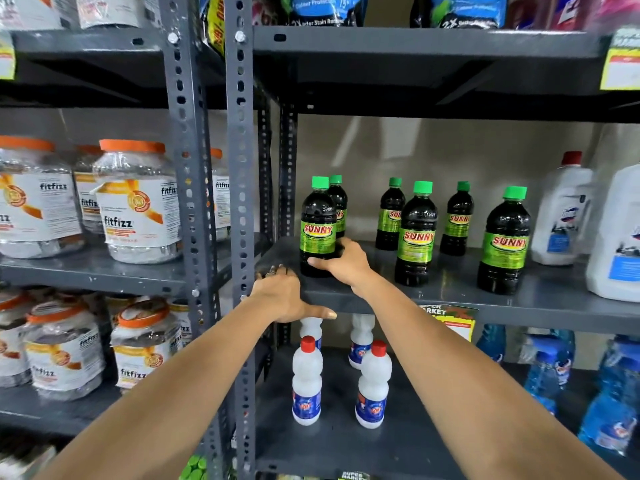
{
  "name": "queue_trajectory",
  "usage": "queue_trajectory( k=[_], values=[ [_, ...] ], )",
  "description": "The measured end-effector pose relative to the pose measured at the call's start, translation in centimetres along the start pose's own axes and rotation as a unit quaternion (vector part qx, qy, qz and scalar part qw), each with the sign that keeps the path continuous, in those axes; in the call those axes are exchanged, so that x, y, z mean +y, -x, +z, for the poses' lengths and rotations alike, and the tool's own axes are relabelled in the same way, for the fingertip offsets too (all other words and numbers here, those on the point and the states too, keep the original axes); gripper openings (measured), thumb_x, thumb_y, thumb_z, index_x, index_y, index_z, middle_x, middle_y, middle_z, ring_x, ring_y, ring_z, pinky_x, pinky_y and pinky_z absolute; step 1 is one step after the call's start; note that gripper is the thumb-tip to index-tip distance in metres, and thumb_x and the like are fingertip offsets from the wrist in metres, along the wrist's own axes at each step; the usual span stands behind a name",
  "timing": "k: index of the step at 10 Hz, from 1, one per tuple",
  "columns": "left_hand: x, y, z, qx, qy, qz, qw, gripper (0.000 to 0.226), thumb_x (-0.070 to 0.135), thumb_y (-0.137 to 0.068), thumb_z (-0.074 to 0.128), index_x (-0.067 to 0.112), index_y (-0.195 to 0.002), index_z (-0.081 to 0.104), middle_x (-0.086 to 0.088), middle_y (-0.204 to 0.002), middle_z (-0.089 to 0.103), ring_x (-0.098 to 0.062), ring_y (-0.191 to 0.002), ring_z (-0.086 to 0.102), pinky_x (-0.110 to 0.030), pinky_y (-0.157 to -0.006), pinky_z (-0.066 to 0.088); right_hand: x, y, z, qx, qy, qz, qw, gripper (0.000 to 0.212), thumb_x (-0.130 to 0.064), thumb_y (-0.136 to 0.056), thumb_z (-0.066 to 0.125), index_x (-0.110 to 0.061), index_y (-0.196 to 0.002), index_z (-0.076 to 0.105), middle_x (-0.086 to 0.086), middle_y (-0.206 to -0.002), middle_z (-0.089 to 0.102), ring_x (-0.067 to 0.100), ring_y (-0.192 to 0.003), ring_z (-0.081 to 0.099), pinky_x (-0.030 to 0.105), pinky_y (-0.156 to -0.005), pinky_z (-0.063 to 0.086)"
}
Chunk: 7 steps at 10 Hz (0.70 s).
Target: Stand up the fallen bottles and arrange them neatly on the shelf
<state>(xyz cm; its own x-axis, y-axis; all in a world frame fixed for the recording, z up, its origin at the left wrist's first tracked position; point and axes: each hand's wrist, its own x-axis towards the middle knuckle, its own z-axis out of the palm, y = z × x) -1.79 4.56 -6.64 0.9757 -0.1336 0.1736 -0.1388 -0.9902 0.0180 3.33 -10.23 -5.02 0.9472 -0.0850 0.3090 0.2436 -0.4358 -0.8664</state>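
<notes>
While the right hand [341,263] wraps the front-left bottle [318,226] upright near the shelf [450,299] edge, a shove could topple its neighbour just behind; left hand [282,292] seemingly rests flat.

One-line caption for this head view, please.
Right hand grips the front-left dark green-capped bottle on the shelf; left hand rests on its edge; all six stand upright.

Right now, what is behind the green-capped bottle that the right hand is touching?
Behind the front bottle held by the right hand stands a second bottle, same green cap and label. Only its cap, shoulder and label edge show; its base is covered.
</notes>
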Motion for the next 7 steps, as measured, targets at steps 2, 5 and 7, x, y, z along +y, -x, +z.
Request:
queue_trajectory(
  k=[2, 5, 7],
  values=[
    [0.0, 0.3, -0.2, 0.001, 0.0, 0.006, 1.0, 0.141, 0.097, -0.053, 0.049, 0.002, -0.152, 0.017, -0.017, -0.157, 0.029, -0.032, -0.142, 0.031, -0.043, -0.109, 0.033, 0.1, 0.2, 0.0, -0.007, -0.004, 0.005, 1.0, 0.078, -0.033, -0.067, 0.087, -0.014, -0.134, 0.052, 0.006, -0.132, 0.062, 0.024, -0.122, 0.057, 0.031, -0.097, 0.045],
    [-0.5, 1.5, 1.9, 0.141, 0.14, 0.048, 0.979, 0.145, 0.096, -0.057, 0.041, 0.0, -0.153, -0.01, -0.017, -0.163, -0.006, -0.027, -0.15, 0.0, -0.044, -0.119, 0.005, -1.7, 5.1, -2.4, 0.115, -0.116, -0.066, 0.984, 0.072, -0.022, -0.076, 0.081, -0.017, -0.137, 0.043, 0.001, -0.122, 0.055, 0.019, -0.122, 0.053, 0.025, -0.095, 0.044],
    [5.8, 1.0, -3.4, 0.414, 0.152, 0.093, 0.893, 0.1, 0.075, -0.091, 0.029, 0.0, -0.154, 0.007, -0.015, -0.163, 0.006, -0.027, -0.15, 0.003, -0.048, -0.119, -0.003, -10.0, 16.8, -11.7, 0.131, -0.322, -0.249, 0.904, 0.024, -0.016, -0.077, 0.071, -0.013, -0.1, 0.066, 0.002, -0.092, 0.065, 0.015, -0.091, 0.061, 0.029, -0.086, 0.051]
  ],
)
